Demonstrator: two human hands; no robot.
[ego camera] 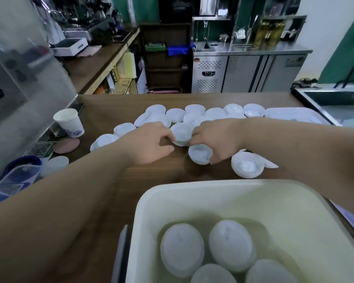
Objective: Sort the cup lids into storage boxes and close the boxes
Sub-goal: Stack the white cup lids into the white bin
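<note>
Our left hand point(149, 145) and right hand point(215, 137) pinch one translucent white plastic cup lid point(181, 132), fingers curled (likely prying it loose), bound for the cream plastic storage box point(213, 186).

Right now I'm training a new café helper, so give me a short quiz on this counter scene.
1. True or false: the storage box is empty.
2. What stands upright to the left of the loose lids? A paper cup, B bottle, C bowl.
3. Fill in: the left hand and the right hand both pinch one ___.
Key: 1 false, sorted lids lie in it; 2 A; 3 lid.
</note>
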